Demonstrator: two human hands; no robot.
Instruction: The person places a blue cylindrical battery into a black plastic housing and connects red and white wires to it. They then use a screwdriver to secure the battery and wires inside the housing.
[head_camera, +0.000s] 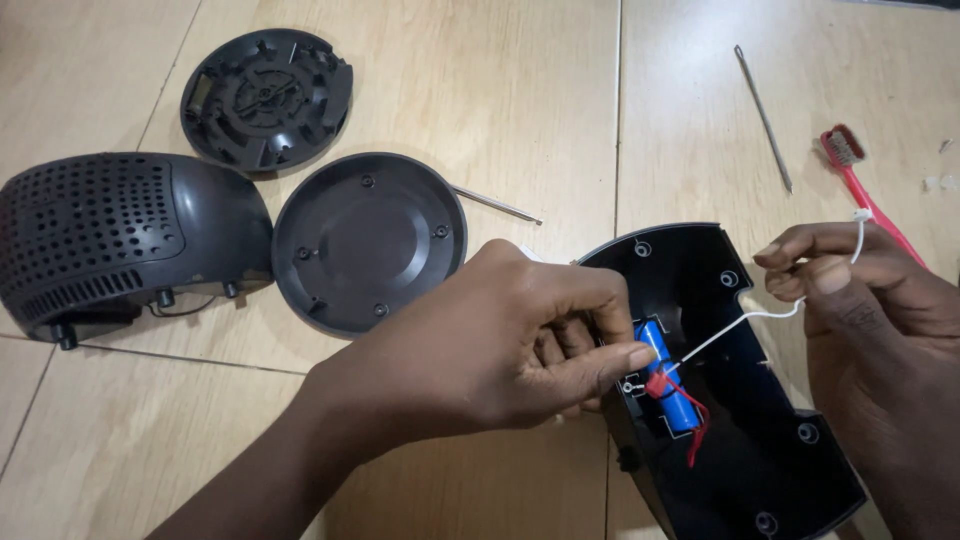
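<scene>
With the blue cell pinched by the left hand and the white wire (taut) gripped by the right hand, its joint could be torn by overpulling.

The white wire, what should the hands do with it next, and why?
Probably ease the white wire gently away with the right hand, while the left hand steadies the blue battery in the black shell. The wire runs taut between both hands, so a hard tug might strain the red wires.
</scene>
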